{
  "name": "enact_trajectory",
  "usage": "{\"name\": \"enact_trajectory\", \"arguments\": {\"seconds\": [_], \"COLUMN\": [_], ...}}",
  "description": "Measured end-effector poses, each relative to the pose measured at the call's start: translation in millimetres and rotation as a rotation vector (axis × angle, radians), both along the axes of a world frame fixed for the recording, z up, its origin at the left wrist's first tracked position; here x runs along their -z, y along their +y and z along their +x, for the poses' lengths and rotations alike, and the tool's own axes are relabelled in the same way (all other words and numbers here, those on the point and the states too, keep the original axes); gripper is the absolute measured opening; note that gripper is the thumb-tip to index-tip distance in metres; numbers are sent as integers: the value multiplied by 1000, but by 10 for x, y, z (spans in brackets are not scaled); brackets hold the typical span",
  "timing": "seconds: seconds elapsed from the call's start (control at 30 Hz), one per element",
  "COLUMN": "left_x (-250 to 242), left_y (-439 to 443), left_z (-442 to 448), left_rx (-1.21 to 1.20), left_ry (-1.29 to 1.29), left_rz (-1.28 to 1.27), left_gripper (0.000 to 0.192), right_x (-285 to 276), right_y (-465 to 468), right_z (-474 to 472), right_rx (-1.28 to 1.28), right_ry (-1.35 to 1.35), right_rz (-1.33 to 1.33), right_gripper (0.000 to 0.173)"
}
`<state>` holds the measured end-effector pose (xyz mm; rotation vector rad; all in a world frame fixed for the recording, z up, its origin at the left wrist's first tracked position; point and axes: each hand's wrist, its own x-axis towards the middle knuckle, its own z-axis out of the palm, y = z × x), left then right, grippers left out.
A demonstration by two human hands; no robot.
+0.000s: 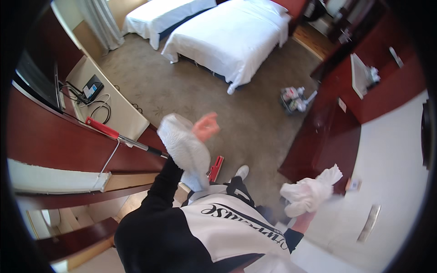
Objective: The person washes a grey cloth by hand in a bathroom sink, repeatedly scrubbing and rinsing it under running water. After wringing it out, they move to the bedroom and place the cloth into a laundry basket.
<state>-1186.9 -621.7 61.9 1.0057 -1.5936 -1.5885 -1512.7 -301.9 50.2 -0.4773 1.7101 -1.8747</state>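
My left hand (206,127) is raised over the carpet, slightly blurred, with its fingers partly curled; no object shows between them. A white towel (186,146) hangs over the wrist and forearm behind it. On the other side, my right hand (309,192) is mostly hidden by a crumpled, thin white cloth or bag (304,198) that it grips. A red-handled pole (102,127) leans near my left arm, and a red tool head (216,169) shows by my feet.
Two beds with white sheets (228,37) stand ahead. A caddy of bottles (294,99) is on the carpet at the right, near a dark red wooden cabinet (322,146). Along the left runs a desk (128,116) bearing a black box and cables. A white wall (389,170) is close on my right.
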Motion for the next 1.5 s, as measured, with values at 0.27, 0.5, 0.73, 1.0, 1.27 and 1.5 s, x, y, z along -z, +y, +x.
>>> {"name": "enact_trajectory", "arguments": {"seconds": [0.27,0.5,0.73,1.0,1.27,1.5], "left_x": [-221,298,905,848,729,553], "left_y": [-365,-659,-1790,-2951,-3713,-3999], "left_z": [-583,-912,-1552,-3271,-4003,-4642], "left_rx": [-125,-87,-108,426,412,245], "left_ry": [71,224,273,806,555,329], "left_rz": [88,438,745,1015,952,931], "left_gripper": [34,33,45,69,49,54], "right_x": [-278,427,598,-46,654,2046], "right_y": [-1616,-3139,-4075,-5059,-5126,-5128], "right_z": [-1086,-1530,-1874,-1815,-2970,-4192], "right_rx": [-273,-524,-102,-770,-301,-184], "right_ry": [-213,157,246,508,21,-270], "right_rz": [-311,25,167,56,453,671], "right_gripper": [49,37,27,36,25,22]}}
